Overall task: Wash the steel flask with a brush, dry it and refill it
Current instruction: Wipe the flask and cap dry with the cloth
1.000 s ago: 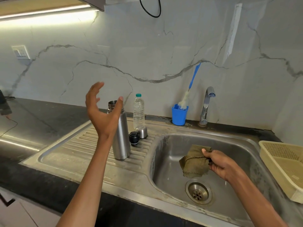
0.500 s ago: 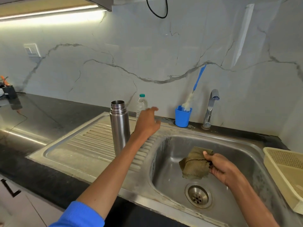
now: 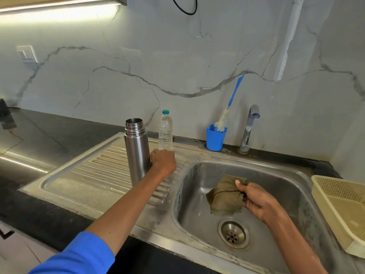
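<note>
Flask (image 3: pixel 137 151) upright on drainboard (image 3: pixel 94 171), left of basin (image 3: pixel 276 175), mouth open, no cap on. Left hand (image 3: pixel 163 162) down just right of flask, at foot of water bottle (image 3: pixel 165 131); fingers curled over something hidden beneath, probably a cap, cannot tell what. Right hand (image 3: pixel 254 198) over basin, gripping folded cloth (image 3: pixel 225 196) between thumb and fingers. Brush (image 3: pixel 227 113) parked in blue cup (image 3: pixel 215 138) by tap (image 3: pixel 249 127), untouched; tap shows no water running. Bottle capped and seemingly full. Judged from layout: brushing likely over, drying stage at or near its end with cloth in hand. No visible drops on flask, though too far to be sure. Left to do: refill from bottle, refit cap. Basket (image 3: pixel 339 210) at right edge of counter (image 3: pixel 49 135), not in play.
</note>
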